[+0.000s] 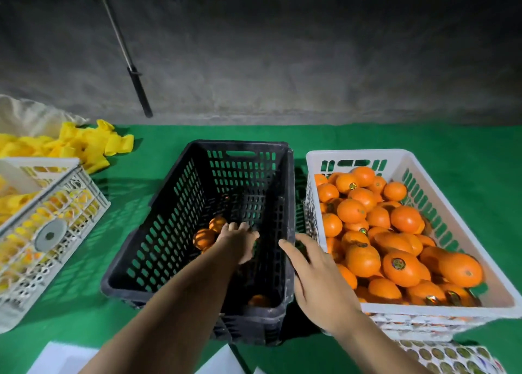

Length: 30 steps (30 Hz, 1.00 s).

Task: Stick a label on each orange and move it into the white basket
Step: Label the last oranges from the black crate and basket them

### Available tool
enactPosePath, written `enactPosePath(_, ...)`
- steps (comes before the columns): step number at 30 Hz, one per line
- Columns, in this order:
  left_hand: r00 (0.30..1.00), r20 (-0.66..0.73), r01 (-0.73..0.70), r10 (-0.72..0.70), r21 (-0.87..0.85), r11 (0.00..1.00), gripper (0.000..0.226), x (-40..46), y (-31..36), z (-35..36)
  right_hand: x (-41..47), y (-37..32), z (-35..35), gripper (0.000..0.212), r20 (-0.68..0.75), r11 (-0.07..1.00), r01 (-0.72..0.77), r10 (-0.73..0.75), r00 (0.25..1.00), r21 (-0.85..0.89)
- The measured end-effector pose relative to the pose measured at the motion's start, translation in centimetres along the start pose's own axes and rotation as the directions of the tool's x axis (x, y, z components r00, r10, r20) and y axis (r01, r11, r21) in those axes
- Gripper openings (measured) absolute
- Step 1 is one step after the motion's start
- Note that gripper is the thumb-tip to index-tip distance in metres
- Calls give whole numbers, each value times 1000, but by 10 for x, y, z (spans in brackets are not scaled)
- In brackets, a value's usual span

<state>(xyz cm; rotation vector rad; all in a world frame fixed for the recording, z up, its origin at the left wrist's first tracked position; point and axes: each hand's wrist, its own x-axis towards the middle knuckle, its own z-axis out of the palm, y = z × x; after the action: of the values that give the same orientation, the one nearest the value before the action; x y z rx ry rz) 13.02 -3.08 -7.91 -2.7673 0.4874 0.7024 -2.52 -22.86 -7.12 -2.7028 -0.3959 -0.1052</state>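
My left hand (238,242) reaches deep into the black crate (180,204), fingers extended toward a few oranges (204,238) at its bottom; whether it touches one I cannot tell. One more orange (258,300) lies at the crate's near right corner. My right hand (316,274) hovers over the gap between the black crate and the white basket (423,308), fingers spread and holding nothing. The white basket holds several oranges (401,263), many with round labels. A sheet of round labels (449,356) lies at the lower right.
At the left stands a white crate (70,226) with yellow items inside and a grey disc on its side. Yellow net sleeves (84,144) are piled behind it. White sheets (62,356) lie at the near edge of the green table (367,136).
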Motion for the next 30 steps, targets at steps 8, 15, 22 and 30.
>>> enactPosePath(8, 985, 134, 97, -105, 65, 993, 72, 33, -14, 42, 7, -1, 5, 78, 15, 998, -32, 33, 999, -53)
enactPosePath(15, 989, 127, 87, -75, -93, 992, 64, 33, -5, 31, 5, -4, 3, 69, -71, 998, -35, 30, 997, -61)
enactPosePath(22, 988, -150, -25, -45, -433, 901, 85, -20, -1, -31, 6, -6, 0, 78, -89, 994, -30, 21, 996, -102)
enactPosePath(30, 663, -716, -491, -218, -636, 595, 76, -137, 45, -4, -12, -9, -6, 64, -144, 1000, 7, -9, 990, -14)
